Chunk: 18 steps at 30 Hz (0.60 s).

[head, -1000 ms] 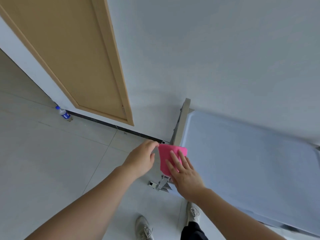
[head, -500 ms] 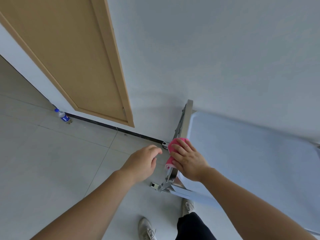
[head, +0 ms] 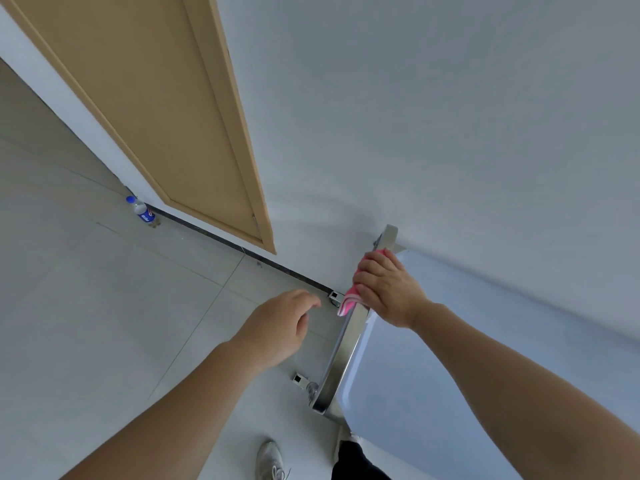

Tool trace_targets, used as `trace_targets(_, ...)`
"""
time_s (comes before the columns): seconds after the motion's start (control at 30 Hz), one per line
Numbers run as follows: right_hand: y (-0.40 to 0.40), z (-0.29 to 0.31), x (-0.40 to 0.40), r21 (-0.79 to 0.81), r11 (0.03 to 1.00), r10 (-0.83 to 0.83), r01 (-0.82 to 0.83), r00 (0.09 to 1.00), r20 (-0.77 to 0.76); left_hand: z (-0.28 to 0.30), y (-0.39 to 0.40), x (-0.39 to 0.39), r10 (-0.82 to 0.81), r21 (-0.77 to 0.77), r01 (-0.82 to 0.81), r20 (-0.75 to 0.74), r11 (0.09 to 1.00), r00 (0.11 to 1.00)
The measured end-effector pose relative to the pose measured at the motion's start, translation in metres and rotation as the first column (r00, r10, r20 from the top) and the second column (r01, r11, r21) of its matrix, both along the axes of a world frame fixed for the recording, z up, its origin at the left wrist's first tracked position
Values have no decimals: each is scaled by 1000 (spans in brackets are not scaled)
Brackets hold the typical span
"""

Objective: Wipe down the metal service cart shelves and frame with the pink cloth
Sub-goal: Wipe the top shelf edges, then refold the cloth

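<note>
Right hand is gripping the pink cloth around the cart's steel end rail, fingers wrapped over the top of the bar near its far end, close to the wall. A tail of cloth is hanging below the knuckles. Left hand is hovering empty beside the rail, fingers loosely curled, touching nothing.

Cart top is lying just right of the rail; lower shelves are not visible from here.

Doing the stroke well, as I judge it: keep the cloth closed right round the bar so the underside gets wiped too, run the full length in one steady pull, and tuck the loose tail in so it is not snagging on the casters. The free hand would probably be better steadying the frame, since a wheeled cart may roll under pressure.

Against the frame a second back: the right hand was then pressing the cloth flat, low at the near corner; it is now farther up the rail with the cloth bunched in a fist. Left hand has dropped away slightly. A bottle is sitting unmoved by the door.
</note>
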State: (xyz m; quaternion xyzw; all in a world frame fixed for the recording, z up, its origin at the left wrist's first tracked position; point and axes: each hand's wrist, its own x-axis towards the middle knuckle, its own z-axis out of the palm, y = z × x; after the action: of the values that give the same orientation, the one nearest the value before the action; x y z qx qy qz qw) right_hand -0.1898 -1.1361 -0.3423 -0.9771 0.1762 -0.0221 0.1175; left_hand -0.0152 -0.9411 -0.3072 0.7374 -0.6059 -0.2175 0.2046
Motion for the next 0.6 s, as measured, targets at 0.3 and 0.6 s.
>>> trace_targets(0.3, -95, -3, 33, 318, 937, -143, 148, 989, -37, -3, -33, -8, 99, 12, -99, 19, 995, 995)
trace_targets(0.6, -104, 5, 44, 532, 758, -324, 378, 926, -197, 6, -28, -11, 153, 22, -154, 42, 988, 987)
